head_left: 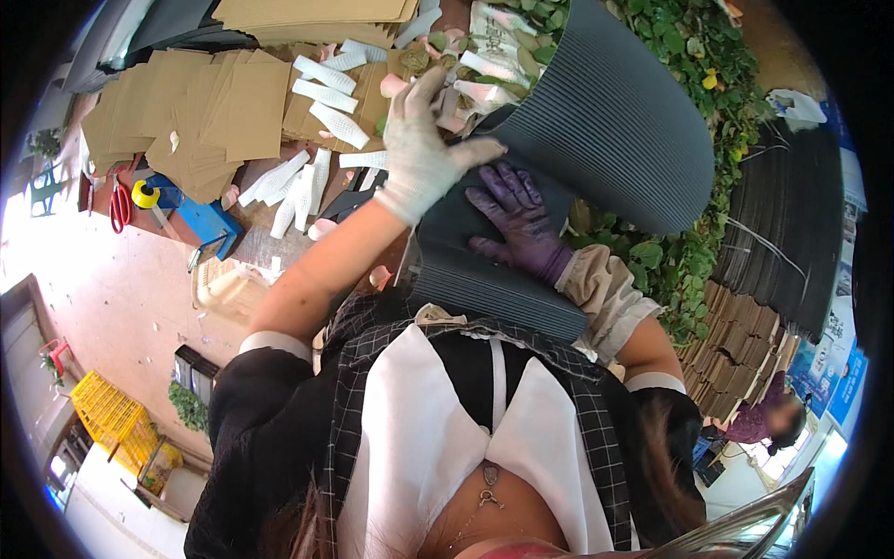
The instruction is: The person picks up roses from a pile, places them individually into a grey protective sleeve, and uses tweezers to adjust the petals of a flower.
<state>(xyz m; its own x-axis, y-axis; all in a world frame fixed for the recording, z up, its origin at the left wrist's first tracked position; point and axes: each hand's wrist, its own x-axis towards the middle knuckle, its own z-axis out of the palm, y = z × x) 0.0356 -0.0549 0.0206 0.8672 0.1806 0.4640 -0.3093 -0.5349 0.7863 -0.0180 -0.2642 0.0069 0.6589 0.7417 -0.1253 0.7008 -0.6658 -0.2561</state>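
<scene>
My left hand [424, 140], in a white glove, reaches over the far part of the table with its thumb spread away from the fingers. Its fingertips are close to pinkish flower heads and white mesh sleeves [340, 125], and I see nothing in its grasp. My right hand [515, 219], in a purple glove, lies with fingers spread on a black corrugated sheet [494, 293]. This sheet is bent: a broad ribbed flap [619, 121] curls up at the far right, and the near part rests against my apron.
Brown cardboard pieces [251, 110] lie stacked at the far left, near red scissors [120, 205] and a blue tape dispenser [207, 224]. Leafy stems [684, 307] run along the right beside stacked black sheets [773, 233]. A yellow crate [112, 410] stands lower left; another person [759, 421] is lower right.
</scene>
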